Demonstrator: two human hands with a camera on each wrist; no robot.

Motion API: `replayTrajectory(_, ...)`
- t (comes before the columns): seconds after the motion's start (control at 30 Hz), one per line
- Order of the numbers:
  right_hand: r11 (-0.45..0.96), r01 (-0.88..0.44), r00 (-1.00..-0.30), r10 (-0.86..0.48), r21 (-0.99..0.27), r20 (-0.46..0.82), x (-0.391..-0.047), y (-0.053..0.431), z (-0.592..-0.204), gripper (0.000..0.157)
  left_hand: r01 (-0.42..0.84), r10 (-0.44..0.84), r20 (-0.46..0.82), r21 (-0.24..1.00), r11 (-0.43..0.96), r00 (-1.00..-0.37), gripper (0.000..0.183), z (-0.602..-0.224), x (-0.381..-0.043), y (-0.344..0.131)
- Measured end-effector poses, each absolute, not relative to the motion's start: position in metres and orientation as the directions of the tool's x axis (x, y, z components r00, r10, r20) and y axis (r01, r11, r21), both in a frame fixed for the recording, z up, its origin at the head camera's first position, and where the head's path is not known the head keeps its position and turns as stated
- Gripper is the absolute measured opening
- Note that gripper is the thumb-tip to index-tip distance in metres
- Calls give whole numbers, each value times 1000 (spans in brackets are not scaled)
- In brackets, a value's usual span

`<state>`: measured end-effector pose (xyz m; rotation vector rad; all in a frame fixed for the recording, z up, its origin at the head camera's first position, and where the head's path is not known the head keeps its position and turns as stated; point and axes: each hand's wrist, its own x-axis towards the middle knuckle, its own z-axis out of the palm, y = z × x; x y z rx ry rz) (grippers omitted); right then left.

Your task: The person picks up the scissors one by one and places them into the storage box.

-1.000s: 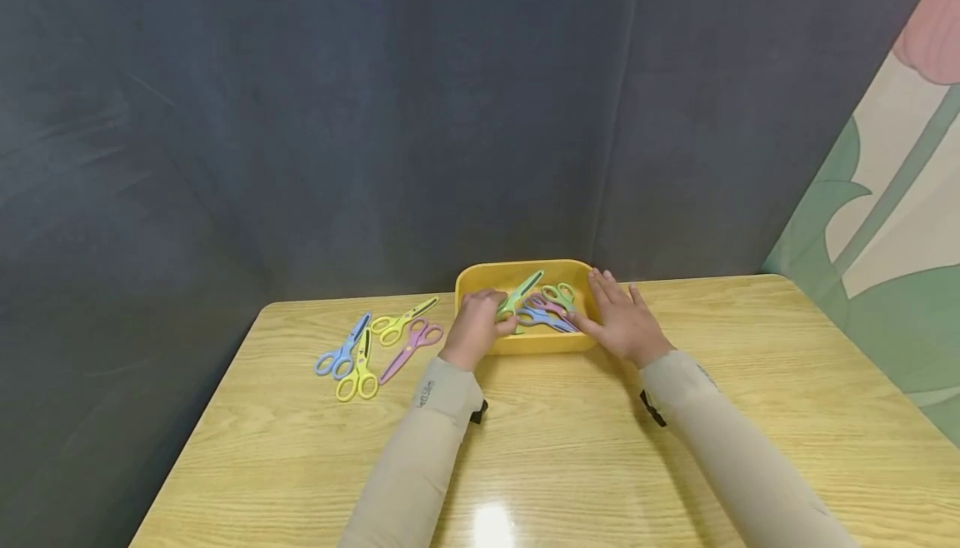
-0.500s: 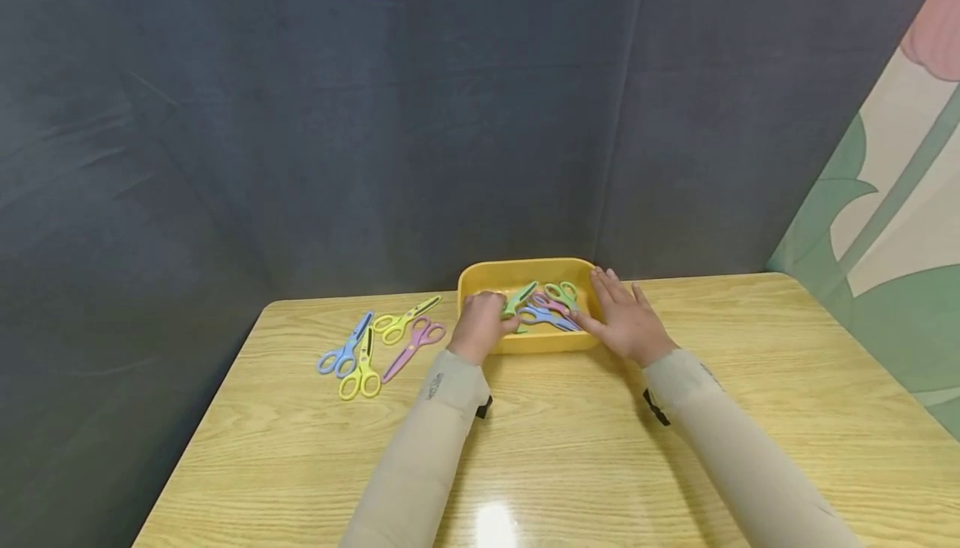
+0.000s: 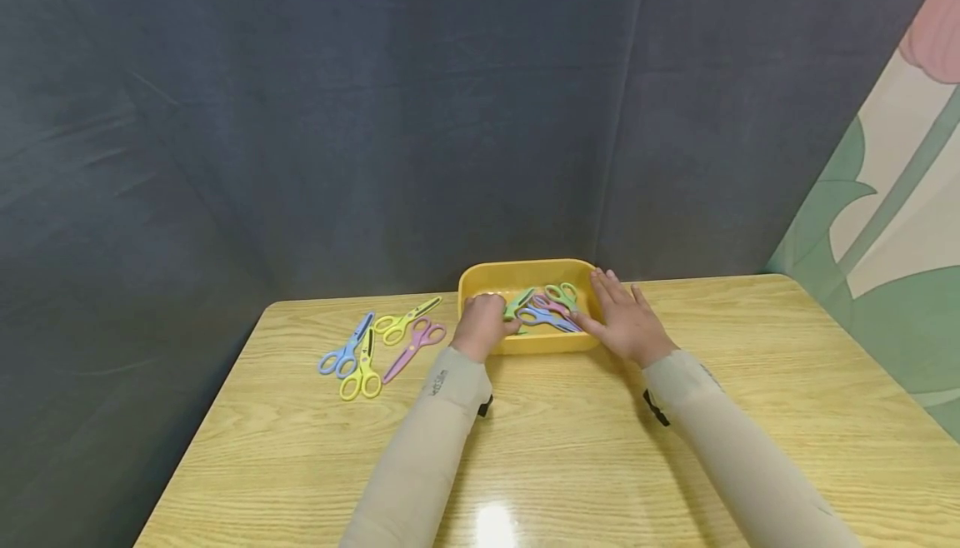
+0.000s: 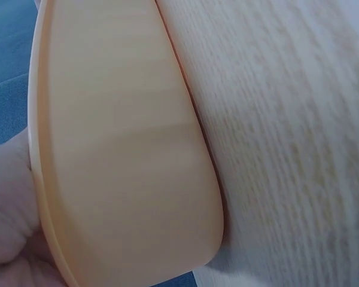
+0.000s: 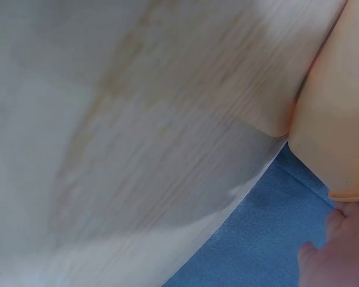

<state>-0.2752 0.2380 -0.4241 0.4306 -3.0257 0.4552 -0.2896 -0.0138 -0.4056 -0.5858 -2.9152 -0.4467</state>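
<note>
A yellow tray (image 3: pixel 536 344) stands at the back of the table with several pairs of scissors in it. My left hand (image 3: pixel 482 327) reaches over its left front side, fingers curled around the handle end of green scissors (image 3: pixel 519 304); the handle is hidden by the hand. To the right of these lie blue scissors (image 3: pixel 547 317), pink scissors (image 3: pixel 551 305) and another green pair (image 3: pixel 561 295). My right hand (image 3: pixel 626 323) rests along the right rim with its fingers straight and the thumb over the inside. In the left wrist view, the tray wall (image 4: pixel 131 149) covers most of the left hand.
Left of the tray, on the wooden table (image 3: pixel 555 448), lie blue scissors (image 3: pixel 347 348), two yellow pairs, one behind (image 3: pixel 405 321) and one in front (image 3: pixel 362 369), and purple scissors (image 3: pixel 412 350). A dark curtain (image 3: pixel 450 115) hangs right behind the table.
My left hand has lowered the green scissors into the tray, and their raised blade now lies lower, near the other scissors. The right hand stays on the rim.
</note>
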Motion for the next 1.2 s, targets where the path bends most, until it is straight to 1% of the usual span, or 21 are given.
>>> replayTrajectory(0.17,916,-283,-959,-267,-284,95,-275,238,-424,87,375,342,165,251,893,-925,33,-406,-291,-12)
replayTrajectory(0.33,921,-276,-961,-262,-276,88,-276,239,-426,87,366,342,138,235,900,-929,33,-407,-291,-10)
replayTrajectory(0.53,917,-284,-959,-269,-279,91,-275,239,-425,84,327,311,103,237,915,-945,30,-408,-290,-8)
replayTrajectory(0.93,918,-287,-958,-271,-274,95,-274,238,-420,78,319,302,111,210,924,-947,28,-409,-292,-5)
replayTrajectory(1.2,913,-287,-958,-269,-289,101,-276,238,-423,77,270,258,79,299,915,-963,19,-407,-290,-5)
